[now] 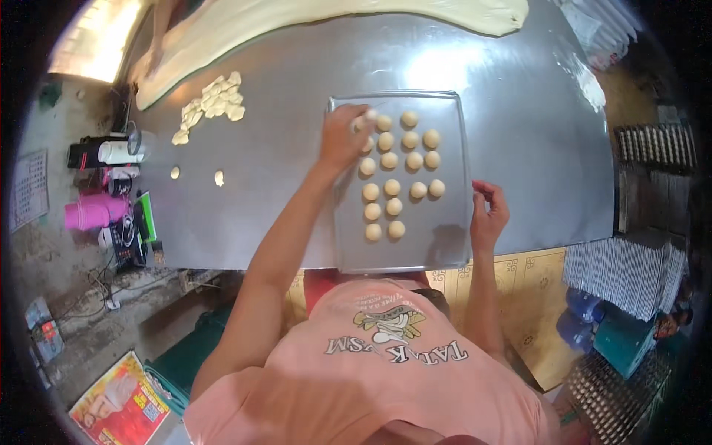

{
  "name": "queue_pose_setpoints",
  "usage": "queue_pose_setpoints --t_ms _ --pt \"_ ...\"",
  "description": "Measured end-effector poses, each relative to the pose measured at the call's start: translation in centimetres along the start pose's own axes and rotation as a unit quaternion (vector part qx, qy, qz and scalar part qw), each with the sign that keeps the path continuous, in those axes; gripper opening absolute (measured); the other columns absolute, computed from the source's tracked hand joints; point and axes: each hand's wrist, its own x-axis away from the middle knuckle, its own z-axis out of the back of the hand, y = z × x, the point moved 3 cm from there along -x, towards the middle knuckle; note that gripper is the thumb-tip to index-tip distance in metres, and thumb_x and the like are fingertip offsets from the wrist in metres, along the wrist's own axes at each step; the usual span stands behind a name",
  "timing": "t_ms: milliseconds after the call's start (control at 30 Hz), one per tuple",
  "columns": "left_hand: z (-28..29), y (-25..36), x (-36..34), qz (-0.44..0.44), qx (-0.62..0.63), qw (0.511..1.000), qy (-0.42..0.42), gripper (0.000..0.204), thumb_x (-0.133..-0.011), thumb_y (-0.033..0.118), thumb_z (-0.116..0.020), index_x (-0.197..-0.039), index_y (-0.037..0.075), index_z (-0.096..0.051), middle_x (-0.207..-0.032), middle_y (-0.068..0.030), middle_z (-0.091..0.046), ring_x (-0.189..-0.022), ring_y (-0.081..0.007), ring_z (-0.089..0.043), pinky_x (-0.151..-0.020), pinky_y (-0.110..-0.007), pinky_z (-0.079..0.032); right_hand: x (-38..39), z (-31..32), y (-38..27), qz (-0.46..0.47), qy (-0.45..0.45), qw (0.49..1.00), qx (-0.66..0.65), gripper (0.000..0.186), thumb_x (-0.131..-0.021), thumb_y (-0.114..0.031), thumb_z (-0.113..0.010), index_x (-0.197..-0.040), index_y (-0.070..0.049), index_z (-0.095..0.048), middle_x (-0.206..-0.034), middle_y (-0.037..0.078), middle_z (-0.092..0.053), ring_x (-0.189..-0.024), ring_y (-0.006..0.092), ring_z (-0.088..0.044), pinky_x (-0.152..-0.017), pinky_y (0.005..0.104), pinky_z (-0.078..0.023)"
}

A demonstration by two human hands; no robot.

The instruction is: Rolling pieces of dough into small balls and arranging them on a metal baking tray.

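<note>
A shallow metal tray (445, 245) lies on the table in front of me, its near edge by my body. Several round, pale dough balls (391, 160) sit on it in rough columns, mostly left of its middle. My left hand (345, 138) reaches over the tray's far left corner, its fingers closed around a dough ball (360, 123) at the end of the first column; the hand partly hides the balls there. Just outside the tray's right edge is my right hand (489, 213), its fingers loosely bent and apart, with nothing visible in them.
Flattened dough pieces (215, 100) are heaped at the table's left, with two small lumps nearer. A long dough sheet (297, 18) stretches along the far side, where another person's arm (157, 37) shows. White flour (589, 85) dusts the far right. Stacked trays (623, 274) stand right of the table.
</note>
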Motion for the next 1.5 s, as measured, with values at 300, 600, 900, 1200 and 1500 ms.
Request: queue_pose_setpoints --t_ms 300,600,900,1200,1500 --pt "-12.7 8.5 -6.5 -0.049 -0.240 0.938 -0.246 0.025 -0.086 0.041 -0.078 -0.091 0.017 -0.083 -0.091 -0.0066 -0.077 -0.098 -0.0286 -0.065 -0.090 -0.048 -0.044 1.1 2.7 2.2 -0.055 0.036 0.998 -0.004 0.016 -0.093 0.000 -0.068 -0.107 -0.001 -0.077 -0.097 0.008 -0.073 -0.088 0.0172 -0.068 -0.082 0.0308 -0.054" --pt "-10.9 3.7 -4.8 0.018 -0.240 0.949 -0.205 0.039 -0.085 0.053 -0.076 -0.101 0.018 -0.084 -0.101 -0.0080 -0.078 -0.105 -0.0304 -0.066 -0.092 -0.050 -0.043 -11.9 -9.0 3.3 0.036 -0.095 0.994 0.040 0.033 -0.092 -0.021 -0.078 -0.117 -0.001 -0.073 -0.111 0.018 -0.071 -0.099 0.0319 -0.071 -0.088 0.0433 -0.057" --pt "-8.5 6.8 -1.3 -0.002 -0.159 0.976 -0.147 0.028 -0.086 0.036 -0.077 -0.103 0.015 -0.083 -0.095 -0.0089 -0.075 -0.098 -0.0324 -0.065 -0.090 -0.051 -0.044 -11.4 -10.7 5.1 0.022 -0.217 0.969 0.116 0.034 -0.091 -0.025 -0.079 -0.117 -0.004 -0.074 -0.109 0.017 -0.068 -0.104 0.0355 -0.068 -0.091 0.0457 -0.055" --pt "-7.3 8.5 2.1 -0.025 -0.140 0.981 -0.129 0.033 -0.080 0.035 -0.086 -0.106 0.015 -0.083 -0.097 -0.0075 -0.074 -0.094 -0.0311 -0.066 -0.086 -0.048 -0.048 -8.6 -8.7 4.4 0.024 -0.182 0.981 0.063 0.031 -0.086 -0.020 -0.083 -0.114 -0.007 -0.076 -0.111 0.012 -0.071 -0.102 0.0348 -0.067 -0.091 0.0465 -0.055" --pt "-3.9 10.1 3.7 0.025 -0.063 0.993 -0.100 0.040 -0.081 0.039 -0.088 -0.111 0.014 -0.080 -0.102 -0.0068 -0.070 -0.101 -0.0301 -0.062 -0.090 -0.047 -0.044 -4.3 -6.6 2.7 0.140 -0.158 0.968 0.134 0.034 -0.077 -0.016 -0.089 -0.109 -0.009 -0.078 -0.110 0.011 -0.069 -0.109 0.0325 -0.064 -0.092 0.0428 -0.055"
